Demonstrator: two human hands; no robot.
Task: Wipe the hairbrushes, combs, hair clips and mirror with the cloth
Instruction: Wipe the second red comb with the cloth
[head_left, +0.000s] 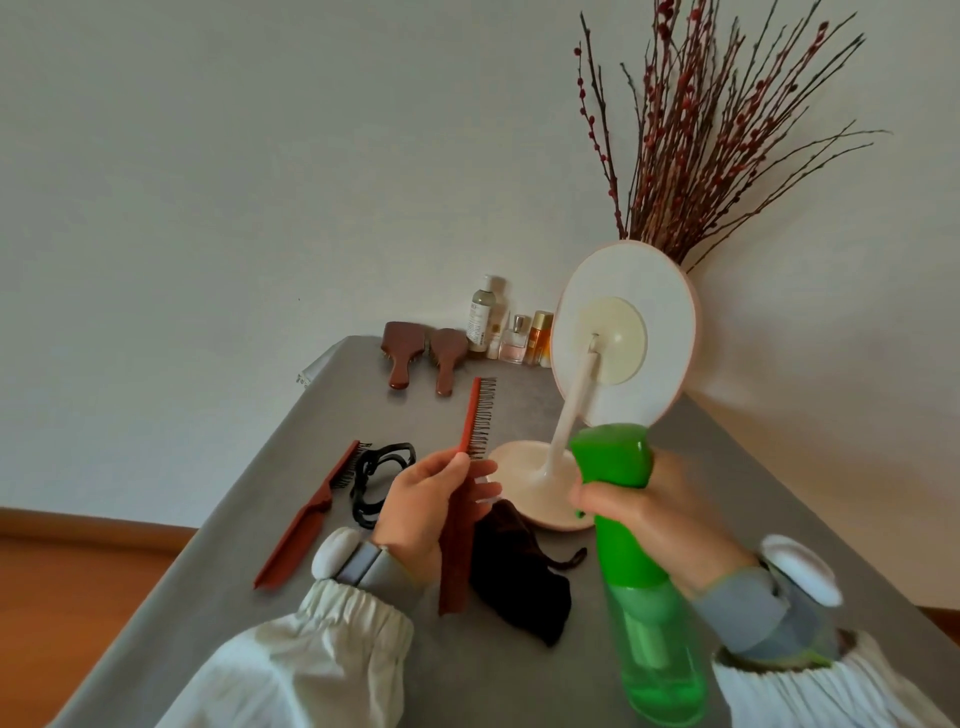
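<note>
Head view: left hand (431, 499) pinching red comb (470, 467) upright over gray counter (291, 467); right hand (634, 499) curled round green spray bottle (639, 571), nozzle toward comb. Dark cloth (519, 582) flat on counter just below mirror (623, 332) base, w/ 2nd comb (306, 514) & black clip (376, 480) to left, 2 brown hairbrushes (421, 358) at far wall.

— What carries everything?
— A long grey-topped table (291, 545) set against a white wall.
— What lies on it?
— 2 brown wooden paddle hairbrushes (422, 359) at the far end, beside 4 small bottles (511, 332). Nearer: a reddish-brown tail comb (306, 519), a black plastic hair claw (375, 480), a dark crumpled cloth (519, 582), and a round cream stand mirror (623, 332).
</note>
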